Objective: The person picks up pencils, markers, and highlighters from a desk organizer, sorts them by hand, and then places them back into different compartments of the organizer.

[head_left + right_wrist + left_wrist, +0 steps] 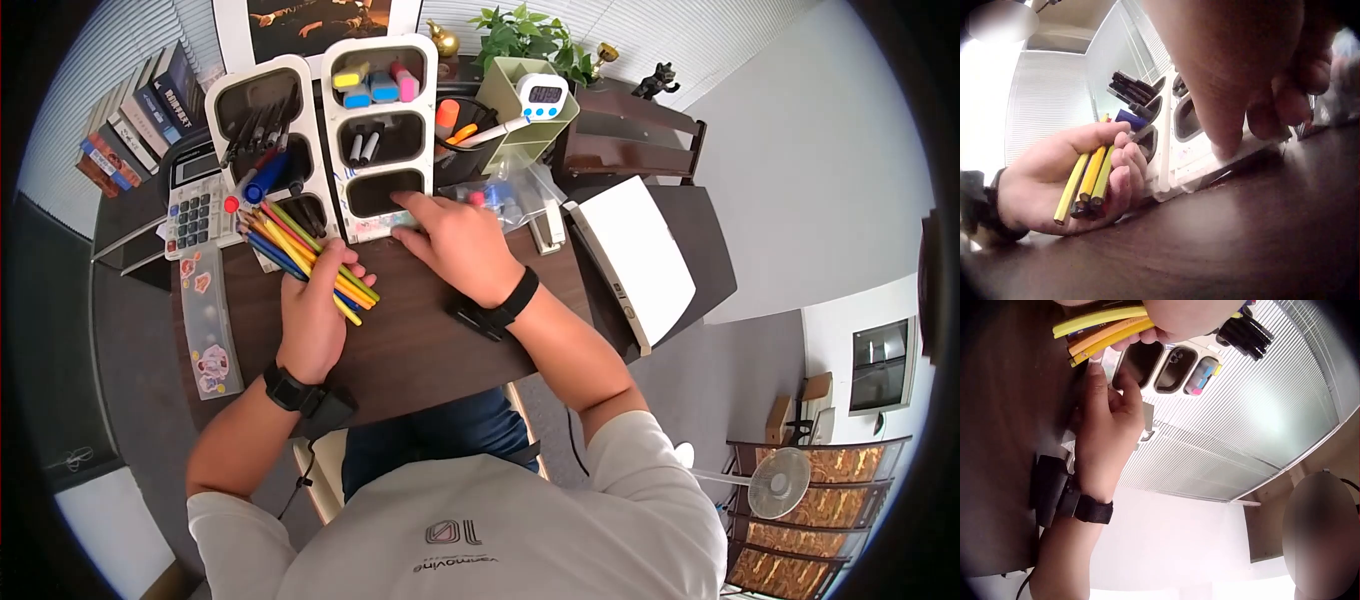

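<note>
My left hand (315,315) grips a bundle of coloured pencils (285,245), yellow, orange, green and blue, their ends showing past the fingers in the right wrist view. It is beside the lower end of the left white organizer (325,165). My right hand (465,250) holds the lower edge of the right white organizer (382,109), thumb against the front and index fingertip at the dark bottom compartment. That organizer's upper compartments hold highlighters (383,87) and two markers (364,147). Black pens (262,130) and a blue marker (266,177) stand in the left organizer.
A calculator (198,212) and sticker-covered clear case (207,320) lie at the left. Right of the organizers are a black pen cup (470,160), a green holder (505,85) with a timer (542,95), a plastic bag (515,195), a stapler (548,230) and a thick white book (635,255).
</note>
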`<action>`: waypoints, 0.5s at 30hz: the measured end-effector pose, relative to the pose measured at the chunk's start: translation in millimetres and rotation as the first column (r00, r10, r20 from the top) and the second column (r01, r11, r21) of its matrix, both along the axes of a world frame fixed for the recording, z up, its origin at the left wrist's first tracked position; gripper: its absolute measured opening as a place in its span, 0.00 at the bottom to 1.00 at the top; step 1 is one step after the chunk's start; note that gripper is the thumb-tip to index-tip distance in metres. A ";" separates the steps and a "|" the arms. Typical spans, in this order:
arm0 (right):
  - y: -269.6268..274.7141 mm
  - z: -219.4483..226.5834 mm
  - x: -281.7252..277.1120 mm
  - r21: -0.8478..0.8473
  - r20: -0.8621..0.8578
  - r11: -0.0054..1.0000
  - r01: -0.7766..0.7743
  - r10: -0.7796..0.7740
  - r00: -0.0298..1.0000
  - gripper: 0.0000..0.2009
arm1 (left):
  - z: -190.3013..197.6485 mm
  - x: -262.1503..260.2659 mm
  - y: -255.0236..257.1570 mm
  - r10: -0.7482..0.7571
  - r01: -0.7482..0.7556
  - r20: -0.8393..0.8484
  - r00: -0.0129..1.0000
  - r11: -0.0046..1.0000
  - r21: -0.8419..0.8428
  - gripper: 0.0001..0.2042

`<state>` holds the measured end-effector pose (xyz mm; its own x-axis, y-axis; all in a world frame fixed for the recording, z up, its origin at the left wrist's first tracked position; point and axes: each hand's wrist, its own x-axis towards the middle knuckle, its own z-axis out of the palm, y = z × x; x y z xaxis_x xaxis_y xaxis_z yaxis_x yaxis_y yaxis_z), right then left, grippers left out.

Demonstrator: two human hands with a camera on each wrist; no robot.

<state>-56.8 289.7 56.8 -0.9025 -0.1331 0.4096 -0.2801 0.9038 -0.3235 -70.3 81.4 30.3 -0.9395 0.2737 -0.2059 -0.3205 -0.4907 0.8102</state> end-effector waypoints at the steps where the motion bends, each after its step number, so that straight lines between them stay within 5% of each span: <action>1: 0.3 -1.1 -1.5 -0.017 0.005 1.000 0.001 -0.001 1.000 0.17 | 0.5 0.6 -0.5 -0.001 0.001 0.005 1.000 1.000 -0.017 0.09; 11: 11.5 0.0 2.7 -0.274 -0.060 0.952 -0.136 0.124 0.990 0.16 | 15.2 22.9 3.9 -0.374 0.377 0.163 0.913 0.926 0.011 0.13; 13: 11.6 6.5 7.9 -0.380 -0.178 0.861 -0.338 0.291 0.940 0.06 | 12.7 25.7 1.0 -0.425 0.427 0.161 0.891 0.904 0.024 0.14; 15: 15.4 13.3 17.6 -0.439 -0.063 0.780 -0.446 0.469 0.881 0.07 | 18.6 28.1 1.5 -0.439 0.427 0.297 0.848 0.898 0.109 0.14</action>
